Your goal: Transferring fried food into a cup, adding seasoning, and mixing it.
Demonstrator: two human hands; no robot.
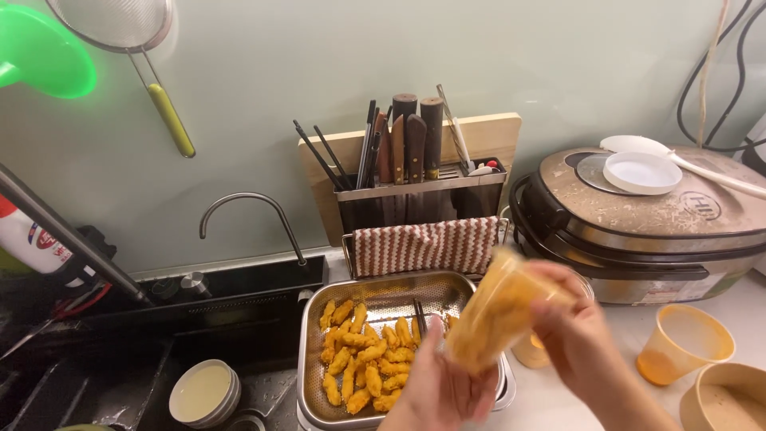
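both hands were clenched around a blurred, translucent plastic cup with yellow-orange contents, tilted over the right end of a perforated steel tray. the left hand gripped it from below, fingers curled; the right hand wrapped its upper side. the tray held golden breaded strips and dark chopsticks, standing at the tabletop's front edge beside the black sink. in the sink sat a bowl of pale liquid. toward the tabletop's right edge stood an orange-tinted plastic cup and a beige bowl.
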